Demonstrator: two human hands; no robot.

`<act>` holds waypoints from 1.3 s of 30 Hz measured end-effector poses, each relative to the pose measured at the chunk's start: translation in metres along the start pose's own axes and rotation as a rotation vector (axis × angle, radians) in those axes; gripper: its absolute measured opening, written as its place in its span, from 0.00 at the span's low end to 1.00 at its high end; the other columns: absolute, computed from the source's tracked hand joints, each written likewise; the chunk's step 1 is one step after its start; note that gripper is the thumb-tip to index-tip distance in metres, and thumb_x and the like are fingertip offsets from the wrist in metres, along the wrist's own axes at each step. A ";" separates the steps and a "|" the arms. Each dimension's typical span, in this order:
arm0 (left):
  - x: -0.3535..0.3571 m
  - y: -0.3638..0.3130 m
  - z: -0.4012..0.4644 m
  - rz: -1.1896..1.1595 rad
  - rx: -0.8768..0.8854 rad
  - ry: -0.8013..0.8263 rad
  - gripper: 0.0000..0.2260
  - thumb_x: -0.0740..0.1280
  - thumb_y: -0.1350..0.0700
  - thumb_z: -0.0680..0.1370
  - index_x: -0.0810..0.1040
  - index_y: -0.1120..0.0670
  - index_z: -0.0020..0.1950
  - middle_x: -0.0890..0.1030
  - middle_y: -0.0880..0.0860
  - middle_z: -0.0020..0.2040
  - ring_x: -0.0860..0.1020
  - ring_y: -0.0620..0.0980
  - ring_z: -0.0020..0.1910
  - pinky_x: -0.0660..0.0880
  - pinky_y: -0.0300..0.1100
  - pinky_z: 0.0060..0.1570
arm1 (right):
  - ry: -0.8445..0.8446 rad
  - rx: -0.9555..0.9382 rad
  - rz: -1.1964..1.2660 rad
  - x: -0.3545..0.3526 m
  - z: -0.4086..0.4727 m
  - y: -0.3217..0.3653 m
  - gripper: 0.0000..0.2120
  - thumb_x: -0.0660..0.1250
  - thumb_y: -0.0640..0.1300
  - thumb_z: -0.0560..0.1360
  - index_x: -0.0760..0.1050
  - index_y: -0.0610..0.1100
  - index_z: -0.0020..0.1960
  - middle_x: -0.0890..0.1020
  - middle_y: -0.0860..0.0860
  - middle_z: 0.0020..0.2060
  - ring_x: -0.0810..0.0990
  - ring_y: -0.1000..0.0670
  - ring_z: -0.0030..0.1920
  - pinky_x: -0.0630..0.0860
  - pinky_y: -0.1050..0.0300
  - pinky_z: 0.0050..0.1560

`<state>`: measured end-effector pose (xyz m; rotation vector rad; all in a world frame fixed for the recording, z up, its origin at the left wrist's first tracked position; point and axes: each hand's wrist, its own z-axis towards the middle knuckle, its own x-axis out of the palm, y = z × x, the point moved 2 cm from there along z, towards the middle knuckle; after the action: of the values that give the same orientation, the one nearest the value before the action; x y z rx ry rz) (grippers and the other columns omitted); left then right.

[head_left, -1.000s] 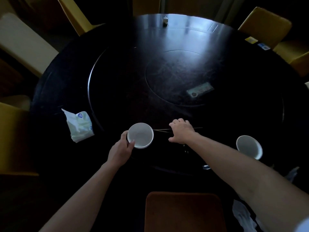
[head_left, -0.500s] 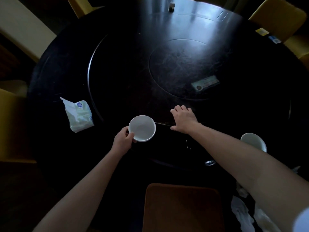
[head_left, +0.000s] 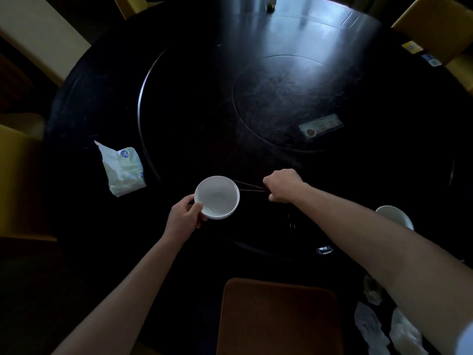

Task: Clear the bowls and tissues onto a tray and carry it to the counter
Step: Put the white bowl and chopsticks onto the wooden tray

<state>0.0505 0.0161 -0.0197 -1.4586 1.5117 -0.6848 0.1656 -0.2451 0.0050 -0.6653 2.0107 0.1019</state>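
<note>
My left hand point(head_left: 185, 218) grips the near rim of a white empty bowl point(head_left: 217, 197) at the near side of the round black table point(head_left: 107, 80). My right hand point(head_left: 281, 185) is closed around a pair of dark chopsticks point(head_left: 249, 187) whose tips point left to the bowl. A second white bowl point(head_left: 393, 216) stands at the right, partly hidden behind my right forearm. A soft tissue pack point(head_left: 122, 170) lies on the table to the left. Crumpled white tissues point(head_left: 376, 326) lie at the bottom right. A brown tray point(head_left: 279, 319) sits at the near edge between my arms.
A raised turntable point(head_left: 294, 103) with a small label card point(head_left: 321, 125) fills the table's middle. Yellow chairs point(head_left: 435, 26) stand around the table, one at the left point(head_left: 18, 180). A small object point(head_left: 270, 2) stands at the far edge.
My right hand went from flat on the chopsticks to a closed fist around them. The left hand kept its hold on the bowl, which looks slightly lifted and tilted.
</note>
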 end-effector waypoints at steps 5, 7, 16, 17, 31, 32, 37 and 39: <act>-0.009 -0.004 -0.020 -0.075 0.005 -0.021 0.10 0.63 0.63 0.81 0.79 0.60 0.61 0.81 0.63 0.35 0.71 0.45 0.22 0.67 0.35 0.22 | -0.075 -0.053 0.006 0.004 -0.005 -0.004 0.13 0.65 0.53 0.75 0.74 0.48 0.56 0.82 0.49 0.44 0.83 0.43 0.50 0.75 0.51 0.45; -0.012 -0.003 -0.026 -0.095 0.010 -0.031 0.10 0.62 0.63 0.81 0.79 0.60 0.60 0.81 0.62 0.34 0.71 0.45 0.22 0.66 0.36 0.21 | -0.116 -0.064 -0.006 0.002 -0.008 -0.008 0.13 0.64 0.53 0.75 0.74 0.48 0.57 0.83 0.49 0.42 0.83 0.43 0.48 0.76 0.52 0.46; -0.020 -0.003 -0.050 -0.130 0.080 -0.048 0.11 0.62 0.63 0.82 0.78 0.58 0.63 0.81 0.64 0.37 0.73 0.46 0.24 0.68 0.37 0.23 | -0.641 -0.025 0.221 -0.059 -0.059 -0.024 0.15 0.63 0.49 0.76 0.72 0.42 0.58 0.85 0.41 0.37 0.84 0.35 0.39 0.75 0.49 0.40; -0.020 -0.003 -0.054 -0.131 0.085 -0.050 0.11 0.62 0.63 0.82 0.78 0.58 0.63 0.81 0.64 0.37 0.73 0.46 0.23 0.68 0.36 0.22 | -0.699 -0.027 0.293 -0.066 -0.070 -0.021 0.14 0.63 0.49 0.75 0.72 0.41 0.57 0.84 0.42 0.34 0.84 0.35 0.36 0.74 0.49 0.39; 0.001 0.041 -0.142 -0.025 0.067 -0.053 0.12 0.62 0.64 0.82 0.77 0.58 0.64 0.79 0.56 0.35 0.75 0.46 0.25 0.71 0.37 0.25 | -0.433 -0.068 0.690 0.003 -0.224 0.016 0.08 0.60 0.50 0.78 0.76 0.49 0.46 0.79 0.53 0.29 0.77 0.56 0.28 0.74 0.58 0.33; 0.005 0.047 -0.152 -0.015 0.060 -0.054 0.12 0.62 0.64 0.83 0.77 0.58 0.65 0.79 0.57 0.35 0.75 0.46 0.26 0.71 0.37 0.25 | -0.414 -0.073 0.688 0.010 -0.232 0.016 0.07 0.61 0.48 0.80 0.76 0.49 0.47 0.78 0.53 0.29 0.76 0.56 0.27 0.72 0.60 0.32; 0.030 0.076 -0.201 0.007 -0.001 -0.085 0.11 0.61 0.63 0.83 0.76 0.59 0.65 0.79 0.58 0.36 0.77 0.46 0.27 0.72 0.38 0.25 | -0.348 -0.108 0.650 0.043 -0.263 0.012 0.05 0.60 0.47 0.83 0.74 0.47 0.52 0.76 0.54 0.30 0.76 0.55 0.27 0.69 0.62 0.30; 0.042 0.085 -0.218 0.008 -0.025 -0.098 0.11 0.60 0.63 0.84 0.76 0.59 0.64 0.79 0.58 0.38 0.78 0.48 0.29 0.72 0.36 0.26 | -0.342 -0.110 0.622 0.055 -0.272 0.007 0.05 0.61 0.48 0.83 0.73 0.47 0.53 0.74 0.55 0.29 0.75 0.55 0.27 0.66 0.64 0.31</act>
<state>-0.1760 -0.0537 -0.0061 -1.4824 1.4548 -0.5834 -0.0719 -0.3530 0.0984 -0.0560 1.8174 0.6530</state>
